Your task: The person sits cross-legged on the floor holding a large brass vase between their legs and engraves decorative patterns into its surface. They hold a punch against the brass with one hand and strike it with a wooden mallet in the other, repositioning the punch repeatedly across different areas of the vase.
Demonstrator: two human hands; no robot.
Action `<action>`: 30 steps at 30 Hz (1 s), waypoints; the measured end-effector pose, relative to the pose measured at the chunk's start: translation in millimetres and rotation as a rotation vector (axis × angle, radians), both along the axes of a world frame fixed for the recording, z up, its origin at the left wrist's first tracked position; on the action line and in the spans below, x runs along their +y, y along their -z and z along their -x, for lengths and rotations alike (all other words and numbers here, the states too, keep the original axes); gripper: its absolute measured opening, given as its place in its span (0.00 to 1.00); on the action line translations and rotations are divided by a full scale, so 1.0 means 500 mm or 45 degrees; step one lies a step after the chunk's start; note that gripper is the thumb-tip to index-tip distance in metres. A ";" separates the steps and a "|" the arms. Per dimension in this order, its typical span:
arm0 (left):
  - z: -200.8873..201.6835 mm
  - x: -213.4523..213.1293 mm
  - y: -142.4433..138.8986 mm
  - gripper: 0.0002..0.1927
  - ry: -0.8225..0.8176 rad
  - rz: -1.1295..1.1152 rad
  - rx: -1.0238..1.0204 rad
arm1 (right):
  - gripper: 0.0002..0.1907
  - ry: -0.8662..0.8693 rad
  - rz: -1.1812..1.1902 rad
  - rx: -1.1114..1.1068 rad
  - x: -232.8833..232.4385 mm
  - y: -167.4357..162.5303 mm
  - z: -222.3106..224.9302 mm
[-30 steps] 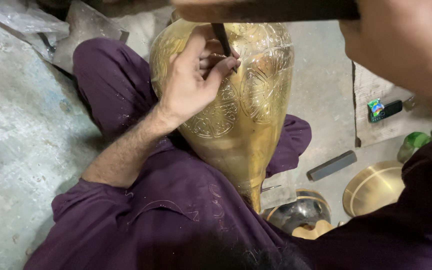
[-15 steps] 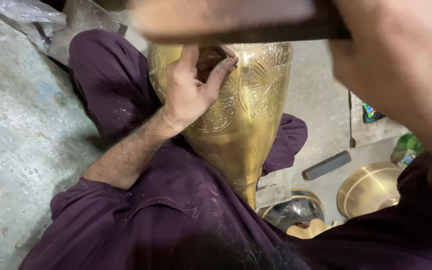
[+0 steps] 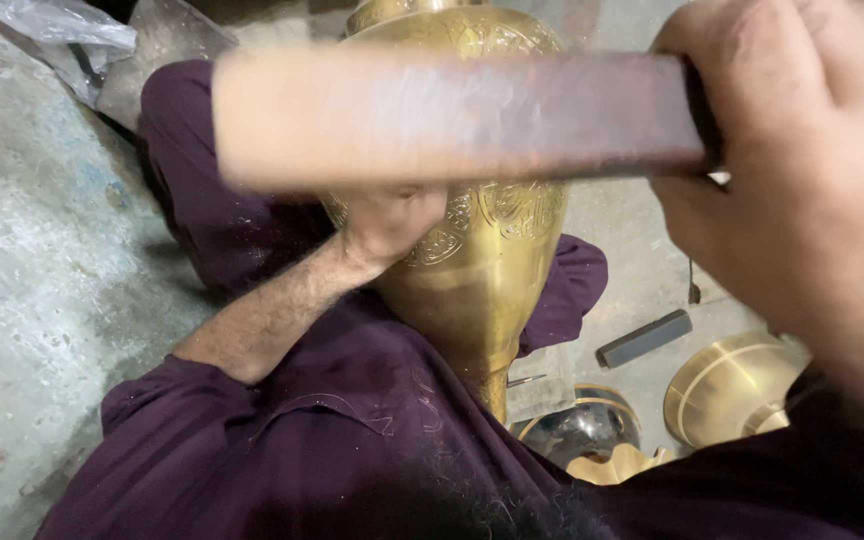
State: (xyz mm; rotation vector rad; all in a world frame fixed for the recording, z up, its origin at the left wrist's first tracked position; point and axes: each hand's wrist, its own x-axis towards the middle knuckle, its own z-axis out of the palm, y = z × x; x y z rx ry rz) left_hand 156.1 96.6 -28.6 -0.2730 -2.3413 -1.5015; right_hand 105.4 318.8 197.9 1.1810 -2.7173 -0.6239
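An engraved brass vase (image 3: 492, 250) lies across my lap, its narrow neck pointing toward me. My left hand (image 3: 387, 220) rests against the vase's patterned belly; its fingers are hidden behind a wooden bar, and whether it still grips the dark chisel cannot be seen. My right hand (image 3: 802, 170) is closed around the end of that long brown wooden bar (image 3: 452, 115), held level and blurred above the vase, very close to the camera.
Purple clothing covers my legs. A concrete floor (image 3: 32, 260) spreads to the left. At the lower right lie a dark rectangular block (image 3: 644, 338), a round brass piece (image 3: 727, 385) and a shiny dark bowl (image 3: 577, 430). Plastic sheeting (image 3: 42, 25) sits at the top left.
The wooden bar in my right hand has come down in the view, from the top edge to across the vase, now covering my left fingers and the chisel. The vase has stayed put.
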 end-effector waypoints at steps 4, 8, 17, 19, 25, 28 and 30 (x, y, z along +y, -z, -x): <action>0.016 -0.004 0.013 0.06 0.137 -0.090 0.305 | 0.16 -0.041 0.095 -0.069 0.011 -0.018 -0.003; 0.013 0.002 0.036 0.09 0.148 -0.053 0.234 | 0.17 -0.067 0.083 -0.042 0.016 -0.021 -0.016; -0.001 0.021 0.047 0.11 0.041 0.016 0.038 | 0.12 -0.098 0.225 -0.010 0.032 0.003 -0.039; -0.010 0.032 0.033 0.14 -0.208 -0.059 0.113 | 0.11 -0.107 0.277 -0.028 0.031 0.005 -0.041; -0.005 0.013 0.029 0.14 0.020 -0.139 -0.008 | 0.06 -0.198 0.381 0.059 0.025 0.017 -0.047; -0.007 -0.008 0.046 0.17 0.326 -0.091 0.149 | 0.07 -0.116 0.307 0.166 0.044 0.032 -0.063; 0.002 -0.005 0.051 0.12 0.066 -0.250 -0.385 | 0.10 0.002 0.221 0.255 0.068 0.052 -0.081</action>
